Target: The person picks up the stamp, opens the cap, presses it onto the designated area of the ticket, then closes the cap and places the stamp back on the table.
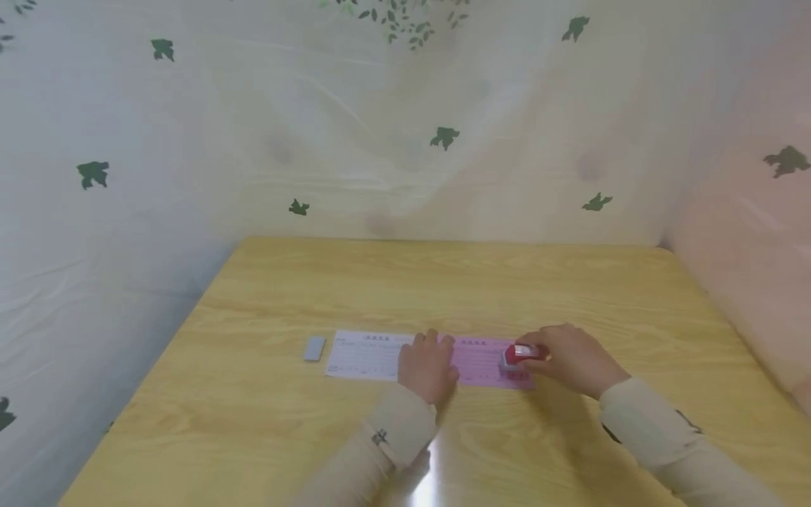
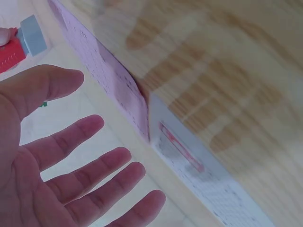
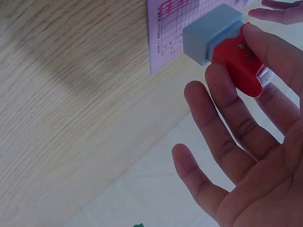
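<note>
A white printed form and a pink one lie side by side on the table. Over where they meet is my left hand, its fingers extended and spread in the left wrist view. My right hand pinches the red handle of a stamp with a grey base. In the head view this base overlaps the right part of the pink form. Red print shows on the white form in the left wrist view. Red marks also appear at the pink form's edge in the right wrist view.
Just left of the white form lies a small flat grey piece. The wood-grain table reaches back to a pale curtain with green leaf and bird shapes, which also hangs on both sides.
</note>
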Available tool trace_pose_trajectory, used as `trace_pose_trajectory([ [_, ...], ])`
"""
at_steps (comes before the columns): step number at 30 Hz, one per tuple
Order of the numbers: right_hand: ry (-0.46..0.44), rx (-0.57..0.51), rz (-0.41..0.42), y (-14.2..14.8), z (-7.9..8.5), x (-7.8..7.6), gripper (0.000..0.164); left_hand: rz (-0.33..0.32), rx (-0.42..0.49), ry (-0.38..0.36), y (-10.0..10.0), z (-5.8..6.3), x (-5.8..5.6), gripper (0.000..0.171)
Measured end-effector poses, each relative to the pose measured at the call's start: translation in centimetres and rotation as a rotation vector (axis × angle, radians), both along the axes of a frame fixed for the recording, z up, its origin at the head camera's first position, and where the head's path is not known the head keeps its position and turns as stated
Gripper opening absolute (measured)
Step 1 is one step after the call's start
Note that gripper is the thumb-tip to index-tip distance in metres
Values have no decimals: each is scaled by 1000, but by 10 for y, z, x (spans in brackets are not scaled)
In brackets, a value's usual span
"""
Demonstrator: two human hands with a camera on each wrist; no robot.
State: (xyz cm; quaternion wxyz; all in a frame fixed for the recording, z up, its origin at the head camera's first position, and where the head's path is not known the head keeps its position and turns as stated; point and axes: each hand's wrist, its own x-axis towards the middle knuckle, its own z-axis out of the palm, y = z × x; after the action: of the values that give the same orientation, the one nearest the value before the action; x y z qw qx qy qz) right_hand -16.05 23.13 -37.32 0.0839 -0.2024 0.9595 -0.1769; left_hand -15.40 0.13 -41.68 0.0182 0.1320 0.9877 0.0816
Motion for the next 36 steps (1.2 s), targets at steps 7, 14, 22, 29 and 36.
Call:
trace_pose_trajectory([
  [7,-1,0,-4,-3,2,2,29,22,4,11,-10,1,0,47],
  [14,-16,8,-12,-7,3,3,29,36,20,27,-19,4,1,45],
  [22,-23,8,-16,-11,3,3,32,35,20,47,-30,6,0,48],
  [29,-33,1,-12,-18,2,2,31,44,28,35,-41,9,-1,49],
  [36,-31,-3,-1,-28,3,0,31,74,54,46,-51,11,0,48],
])
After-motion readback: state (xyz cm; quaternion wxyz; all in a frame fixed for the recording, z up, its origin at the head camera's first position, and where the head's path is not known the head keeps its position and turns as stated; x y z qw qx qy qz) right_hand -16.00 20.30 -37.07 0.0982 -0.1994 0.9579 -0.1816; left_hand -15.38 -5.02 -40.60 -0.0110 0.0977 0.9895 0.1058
